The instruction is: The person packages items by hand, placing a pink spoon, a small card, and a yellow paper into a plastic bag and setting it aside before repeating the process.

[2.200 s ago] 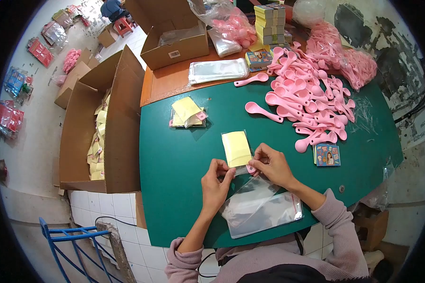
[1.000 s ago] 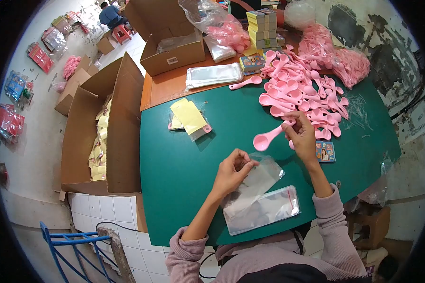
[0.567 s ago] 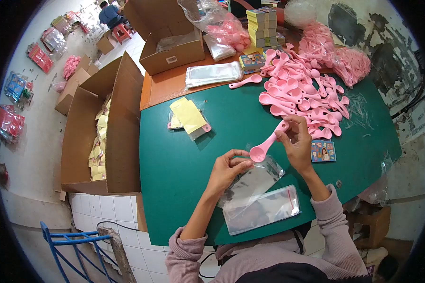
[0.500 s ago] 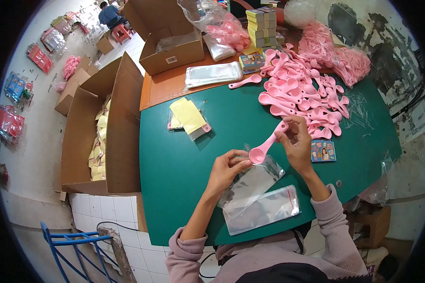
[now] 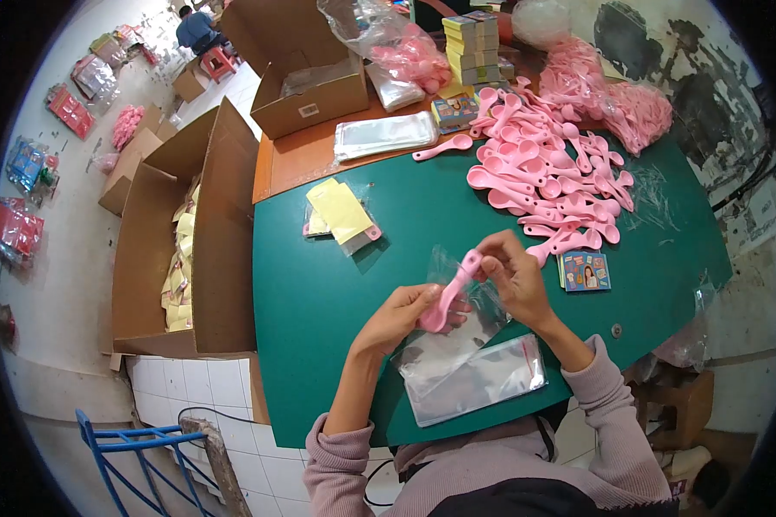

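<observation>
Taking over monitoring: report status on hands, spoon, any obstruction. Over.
Right hand pinching pink spoon near handle tip, left hand around its bowl. Clear film beside handle; bagged or not, unclear. No obvious obstruction.

the held spoon (image 5: 458, 283) looks like smooth plastic, the clear bags (image 5: 478, 381) glossy film, the carton (image 5: 231, 250) matt cardboard, the sleeve (image 5: 610, 383) ribbed cloth.

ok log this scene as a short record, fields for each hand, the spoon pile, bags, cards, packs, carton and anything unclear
left hand: around the bowl end of a pink spoon
right hand: at the spoon's handle end
spoon pile: pink, far right of the table
bags: clear, near edge
cards: below the pile
packs: yellow, left side
carton: left of the table
unclear: whether the spoon is bagged
</observation>
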`<action>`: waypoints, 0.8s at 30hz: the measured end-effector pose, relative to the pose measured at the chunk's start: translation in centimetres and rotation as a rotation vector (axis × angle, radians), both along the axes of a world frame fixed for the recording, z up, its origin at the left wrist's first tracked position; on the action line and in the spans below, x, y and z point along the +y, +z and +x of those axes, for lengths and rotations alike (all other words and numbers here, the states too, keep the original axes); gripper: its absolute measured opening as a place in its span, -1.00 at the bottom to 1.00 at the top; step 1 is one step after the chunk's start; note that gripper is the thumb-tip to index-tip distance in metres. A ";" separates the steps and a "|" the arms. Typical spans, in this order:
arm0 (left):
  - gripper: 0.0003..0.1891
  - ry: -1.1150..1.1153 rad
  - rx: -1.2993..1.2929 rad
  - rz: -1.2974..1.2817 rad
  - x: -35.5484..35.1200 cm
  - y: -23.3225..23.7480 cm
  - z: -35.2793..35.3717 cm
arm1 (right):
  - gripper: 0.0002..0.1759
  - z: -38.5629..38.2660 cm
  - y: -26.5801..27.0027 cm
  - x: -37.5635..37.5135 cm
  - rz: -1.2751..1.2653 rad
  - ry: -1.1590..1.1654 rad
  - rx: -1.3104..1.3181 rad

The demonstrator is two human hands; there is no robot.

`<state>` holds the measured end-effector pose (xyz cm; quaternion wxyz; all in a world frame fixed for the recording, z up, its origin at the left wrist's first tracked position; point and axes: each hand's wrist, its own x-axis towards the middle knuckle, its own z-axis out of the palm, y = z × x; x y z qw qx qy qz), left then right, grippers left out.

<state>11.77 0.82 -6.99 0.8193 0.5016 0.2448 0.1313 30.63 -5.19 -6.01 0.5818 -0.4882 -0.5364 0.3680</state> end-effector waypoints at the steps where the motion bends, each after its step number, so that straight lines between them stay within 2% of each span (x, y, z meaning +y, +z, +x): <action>1: -0.56 0.037 -0.021 -0.060 -0.1 0.5 0.0 | -0.68 -0.2 0.2 -0.1 -0.001 -0.009 -0.001; 3: -0.58 0.089 -0.061 -0.110 -0.2 1.0 0.2 | -0.45 -0.5 0.8 -0.4 0.191 0.131 -0.349; 4: -0.58 0.081 -0.064 -0.111 -0.3 1.4 0.2 | -0.45 -0.3 1.2 -0.8 0.189 0.124 -0.353; 6: -0.58 0.044 0.039 0.122 -0.2 2.6 -0.1 | -0.33 0.3 2.0 -1.6 0.162 0.263 -0.366; 7: -0.58 0.045 0.038 0.120 -0.1 2.5 -0.2 | -0.44 2.0 2.3 -1.9 0.120 0.189 -0.420; 9: -0.58 0.133 -0.014 -0.026 0.1 2.1 -0.6 | -0.57 5.4 4.2 -3.5 -0.129 -0.141 -0.504; 11: -0.58 0.140 -0.008 -0.019 0.2 2.4 -0.9 | -0.59 9.9 1.9 -5.4 -0.259 -0.671 -0.922; 13: -0.58 0.138 -0.006 -0.014 0.3 2.3 -0.6 | -0.62 10.8 0.5 -7.3 -0.641 -0.924 -1.408; 14: -0.57 0.107 -0.002 -0.005 0.3 2.2 -0.5 | -0.62 11.7 -0.3 -8.0 -0.642 -0.927 -1.412; 16: -0.57 0.078 0.004 0.005 0.3 2.0 -0.3 | -0.65 12.9 -1.4 -8.8 -0.550 -0.784 -1.136; 19: -0.57 0.044 0.002 0.003 0.1 1.9 -0.3 | -0.72 13.2 -1.4 -9.0 -0.499 -0.823 -1.089; 20: -0.57 0.046 -0.001 0.009 0.0 2.1 -0.3 | -0.72 13.0 -0.7 -9.2 -0.494 -0.823 -1.085; 22: -0.58 0.060 -0.004 0.017 0.0 2.3 -0.4 | -0.77 11.5 2.6 -9.1 -0.494 -0.734 -0.840; 23: -0.59 0.044 -0.010 0.039 0.0 2.3 -0.4 | -0.77 10.7 3.5 -8.7 -0.493 -0.729 -0.839; 24: -0.60 0.023 -0.016 0.060 -0.1 2.2 -0.3 | -0.79 9.6 4.4 -8.1 -0.367 -0.655 -0.753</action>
